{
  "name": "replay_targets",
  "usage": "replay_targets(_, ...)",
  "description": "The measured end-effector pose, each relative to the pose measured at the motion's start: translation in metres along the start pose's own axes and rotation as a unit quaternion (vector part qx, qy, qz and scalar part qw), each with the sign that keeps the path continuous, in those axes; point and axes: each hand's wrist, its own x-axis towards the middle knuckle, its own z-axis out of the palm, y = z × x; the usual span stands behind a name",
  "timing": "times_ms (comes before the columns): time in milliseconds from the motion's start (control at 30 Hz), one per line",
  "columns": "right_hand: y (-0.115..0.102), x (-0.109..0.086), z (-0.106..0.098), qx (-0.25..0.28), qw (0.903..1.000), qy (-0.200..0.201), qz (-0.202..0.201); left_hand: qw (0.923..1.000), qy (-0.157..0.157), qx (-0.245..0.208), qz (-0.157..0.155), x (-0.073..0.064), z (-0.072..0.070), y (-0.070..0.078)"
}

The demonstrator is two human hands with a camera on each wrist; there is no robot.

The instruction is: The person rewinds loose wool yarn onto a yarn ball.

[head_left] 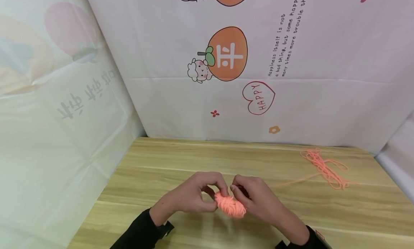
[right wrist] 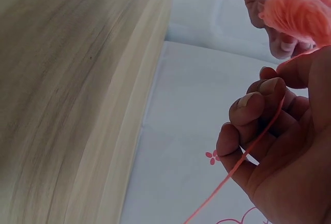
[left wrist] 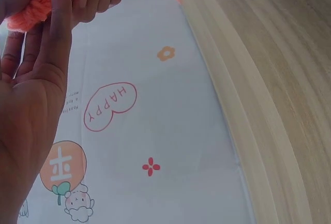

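Note:
A small coral-pink ball of yarn (head_left: 231, 205) is held above the table between both hands. My left hand (head_left: 199, 192) pinches its left end between thumb and fingers; in the left wrist view the yarn ball (left wrist: 37, 4) sits among those fingertips. Close against its right side, my right hand (head_left: 257, 198) has curled fingers. In the right wrist view a single yarn strand (right wrist: 227, 175) runs through the fingers of the right hand (right wrist: 279, 136) and up toward the yarn ball (right wrist: 300, 17).
A loose tangle of the same yarn (head_left: 326, 169) lies at the back right of the wooden table (head_left: 161, 162), its strand leading toward the right hand. Behind the table hangs a white printed cloth (head_left: 174, 109), with another cloth (head_left: 81, 141) along the left.

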Motion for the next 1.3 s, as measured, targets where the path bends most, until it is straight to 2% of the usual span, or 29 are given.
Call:
replay_targets(167,0.001,0.000,0.001,-0.007,0.9999,0.001,0.009,0.9997,0.017,-0.006,0.014,0.001,-0.001,0.002)
replay_targets(433,0.002,0.000,0.005,-0.011,0.9999,0.002,-0.005,0.9991,0.038,-0.007,0.018,0.001,-0.002,0.004)
replay_targets(667,0.001,0.000,0.006,-0.009,0.9997,-0.022,0.005,0.9972,0.069,0.005,0.030,0.003,-0.003,0.004)
replay_targets(867,0.000,0.001,0.007,-0.021,0.9997,-0.014,-0.006,0.9948,0.091,0.015,0.044,0.004,-0.005,0.003)
replay_targets(1067,-0.002,0.002,0.009,-0.027,0.9991,0.000,-0.033,0.9896,0.134,0.035,0.040,0.005,-0.006,-0.001)
replay_targets(1167,-0.003,0.002,0.009,-0.037,0.9988,0.003,-0.031,0.9852,0.161,0.049,0.031,0.004,-0.006,-0.004)
replay_targets(1300,-0.005,0.002,0.008,-0.037,0.9991,-0.013,-0.016,0.9786,0.193,0.070,0.009,0.003,-0.006,-0.005)
